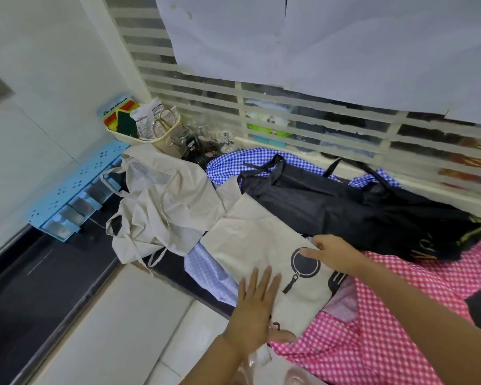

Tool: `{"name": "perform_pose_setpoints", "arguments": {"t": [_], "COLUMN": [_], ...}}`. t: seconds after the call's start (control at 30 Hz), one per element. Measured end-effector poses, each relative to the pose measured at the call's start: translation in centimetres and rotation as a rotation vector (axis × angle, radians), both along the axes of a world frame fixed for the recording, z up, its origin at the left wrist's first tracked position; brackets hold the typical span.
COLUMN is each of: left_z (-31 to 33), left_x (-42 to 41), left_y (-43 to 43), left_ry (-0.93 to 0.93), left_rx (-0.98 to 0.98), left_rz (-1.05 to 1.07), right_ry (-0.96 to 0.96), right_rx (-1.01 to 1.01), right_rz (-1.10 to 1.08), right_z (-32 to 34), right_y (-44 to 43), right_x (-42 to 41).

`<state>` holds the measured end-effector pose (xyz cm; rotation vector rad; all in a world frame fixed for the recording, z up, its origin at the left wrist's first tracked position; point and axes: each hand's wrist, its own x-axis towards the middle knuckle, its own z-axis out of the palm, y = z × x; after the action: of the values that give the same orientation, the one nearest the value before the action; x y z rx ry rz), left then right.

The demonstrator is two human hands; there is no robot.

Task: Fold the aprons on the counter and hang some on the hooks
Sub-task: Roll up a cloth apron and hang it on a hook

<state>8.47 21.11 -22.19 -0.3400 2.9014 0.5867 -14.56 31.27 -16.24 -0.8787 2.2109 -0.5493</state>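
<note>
A beige apron with a black frying-pan print (pixel 257 245) lies partly folded on the dark counter (pixel 75 262). My left hand (pixel 254 315) presses flat on its near edge with straight fingers. My right hand (pixel 332 252) rests on its right side beside the pan print, fingers laid on the cloth. A crumpled beige apron (pixel 161 207) lies to the left. A black apron (pixel 345 207) lies behind, over a blue gingham apron (pixel 233 162). A pink gingham apron (pixel 372 329) spreads at the right, under my right forearm. No hooks are in view.
A blue perforated rack (pixel 75 187) is fixed on the left wall. A cream basket (pixel 147 129) with sponges and packets stands in the corner, with glass jars (pixel 195 140) beside it. A slatted window grille (pixel 289 112) runs along the back. Pale floor tiles (pixel 117 329) lie below the counter.
</note>
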Motion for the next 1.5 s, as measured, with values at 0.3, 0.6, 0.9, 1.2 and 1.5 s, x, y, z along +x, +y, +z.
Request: {"name": "perform_pose_setpoints", "arguments": {"t": [0.3, 0.6, 0.9, 1.2, 1.5], "left_z": [0.1, 1.7, 1.2, 2.5, 3.6], "left_x": [1.9, 3.4, 2.7, 2.1, 1.5], "left_y": [0.1, 2.3, 2.9, 1.8, 0.3], "left_ry": [0.06, 0.265, 0.071, -0.08, -0.155], "left_rx": [0.125, 0.169, 0.147, 0.284, 0.797], "left_rz": [-0.006, 0.024, -0.158, -0.133, 0.28], "right_ry": [-0.479, -1.298, -0.75, 0.427, 0.098], "right_rx": [-0.119, -0.356, -0.004, 0.032, -0.003], "right_rz": [-0.286, -0.686, -0.52, 0.757, 0.585], "right_z": [0.7, -0.5, 2.0, 1.3, -0.3], "right_y": [2.9, 9.6, 12.5, 12.0, 9.9], "right_x": [3.3, 5.2, 6.4, 4.6, 2.2]}}
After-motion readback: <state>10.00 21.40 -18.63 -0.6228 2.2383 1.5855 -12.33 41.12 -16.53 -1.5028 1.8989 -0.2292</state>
